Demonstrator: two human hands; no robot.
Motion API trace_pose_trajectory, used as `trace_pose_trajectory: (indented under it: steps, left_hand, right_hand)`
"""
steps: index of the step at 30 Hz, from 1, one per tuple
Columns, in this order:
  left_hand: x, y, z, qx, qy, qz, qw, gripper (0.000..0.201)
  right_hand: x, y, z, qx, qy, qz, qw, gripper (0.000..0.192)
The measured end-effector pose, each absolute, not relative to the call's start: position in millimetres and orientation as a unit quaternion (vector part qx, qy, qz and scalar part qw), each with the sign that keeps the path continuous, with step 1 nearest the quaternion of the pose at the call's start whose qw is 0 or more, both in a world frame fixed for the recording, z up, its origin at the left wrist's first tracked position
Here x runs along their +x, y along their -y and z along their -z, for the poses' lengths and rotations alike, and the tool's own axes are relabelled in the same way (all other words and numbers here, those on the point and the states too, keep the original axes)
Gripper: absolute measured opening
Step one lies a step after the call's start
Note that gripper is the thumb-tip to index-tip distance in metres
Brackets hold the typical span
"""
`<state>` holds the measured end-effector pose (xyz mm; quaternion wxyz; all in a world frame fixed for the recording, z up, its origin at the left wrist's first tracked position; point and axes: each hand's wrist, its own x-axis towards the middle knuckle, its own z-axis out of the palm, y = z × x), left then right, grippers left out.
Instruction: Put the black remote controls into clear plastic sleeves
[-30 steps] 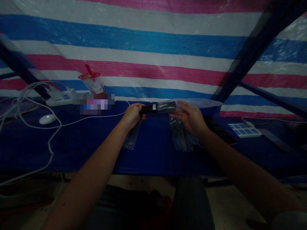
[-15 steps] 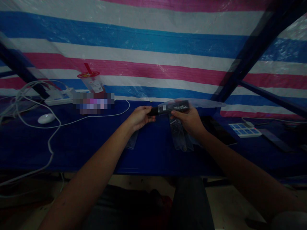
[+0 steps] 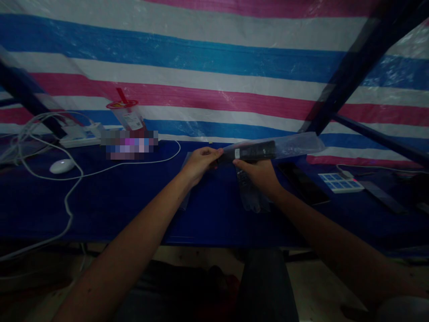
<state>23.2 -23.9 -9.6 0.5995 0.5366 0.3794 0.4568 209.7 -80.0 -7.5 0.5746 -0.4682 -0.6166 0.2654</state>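
A black remote control with a small white label lies inside a clear plastic bag, held level above the table. My right hand is closed around its middle from below, thumb in front near the label. At the other end, my left hand pinches the bag's left end; its fingertips partly hide what they grip. Under my right hand, another bagged remote control with rows of buttons rests on the table. One more clear plastic bag lies partly beneath my left wrist.
On the blue table, a white mouse, white cables, a power strip and a red-lidded cup stand left. To the right are a black phone-like slab and a white gridded block. Striped sheeting hangs behind.
The remote control has shifted slightly right within the bag, and its label now shows nearer my right thumb. My left fingers have moved a little right, from the black end onto the bag's end.
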Motion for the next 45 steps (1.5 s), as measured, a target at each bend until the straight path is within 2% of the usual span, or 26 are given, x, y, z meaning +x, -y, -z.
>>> trace_pose_trajectory:
  steps: [4,11,19,24,29,31,33,35,36,39,41,45]
  left_hand:
    - [24,23,11,0.529,-0.37,-0.476,0.597,0.023]
    - [23,20,11,0.493,-0.394,-0.461,0.623,0.02]
    - [11,15,-2,0.438,-0.333,-0.444,0.707,0.019]
    - [9,16,-6,0.479,-0.356,-0.429,0.678,0.026]
    - [9,17,-6,0.461,-0.412,-0.424,0.661,0.014]
    - [7,15,-4,0.46,-0.485,-0.434,0.604,0.011]
    - [5,13,-3,0.491,-0.549,-0.482,0.475,0.01]
    - [4,13,-2,0.537,-0.549,-0.531,0.358,0.014]
    - [5,14,-3,0.562,-0.525,-0.541,0.34,0.015]
    - [10,25,-6,0.633,-0.406,-0.489,0.442,0.015]
    - [14,34,-6,0.673,-0.337,-0.412,0.514,0.03]
    - [16,39,-7,0.701,-0.303,-0.346,0.546,0.058]
  right_hand:
    - [206,83,6,-0.484,0.635,-0.235,0.554,0.019]
    - [205,82,7,-0.479,0.635,-0.258,0.548,0.019]
    - [214,73,8,-0.39,0.459,-0.476,0.641,0.028]
    - [221,70,4,-0.405,0.431,-0.492,0.639,0.029]
    - [223,65,9,-0.4,0.367,-0.525,0.656,0.025]
    - [225,64,10,-0.396,0.345,-0.539,0.659,0.024]
    - [226,64,8,-0.399,0.356,-0.535,0.654,0.024]
    - [227,66,5,-0.404,0.4,-0.531,0.628,0.025]
    - [226,68,4,-0.405,0.425,-0.533,0.609,0.025]
    - [222,73,2,-0.399,0.479,-0.548,0.557,0.024]
    - [217,76,4,-0.387,0.496,-0.554,0.544,0.022]
    - [211,76,10,-0.387,0.515,-0.546,0.535,0.025]
